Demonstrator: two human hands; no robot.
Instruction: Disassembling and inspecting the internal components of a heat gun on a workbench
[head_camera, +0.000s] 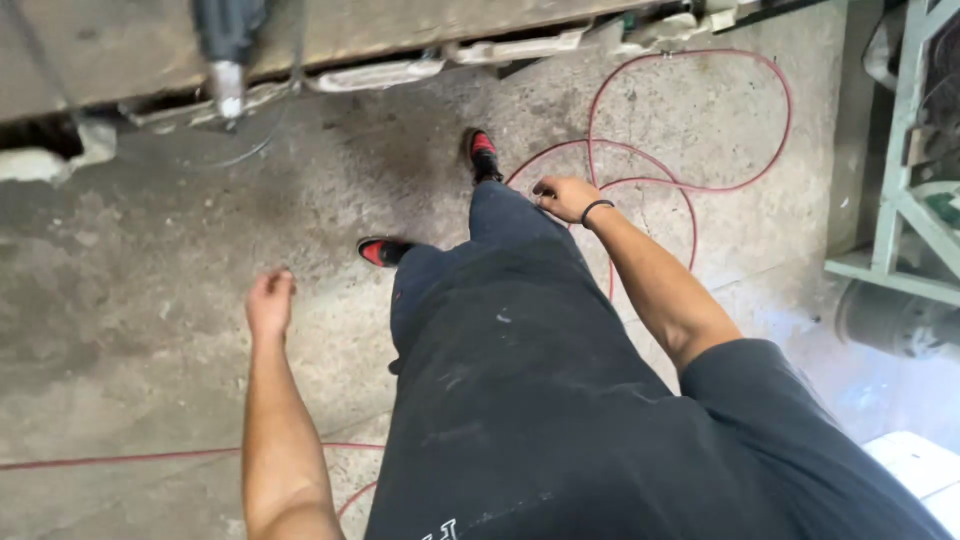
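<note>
Worker mid-stride on concrete floor (120, 300), left hand (270, 303) loosely curled and empty, right hand (562, 198) empty at thigh; red hose (690, 185) coils just beyond; grasping it likely demands stooping

I see my left hand (270, 303) hanging free at my side, fingers curled loosely inward, holding nothing, forearm bare. My right hand (565, 197) rests against my thigh, fingers bent, arm stretched forward and down, a dark band round the wrist.
</note>
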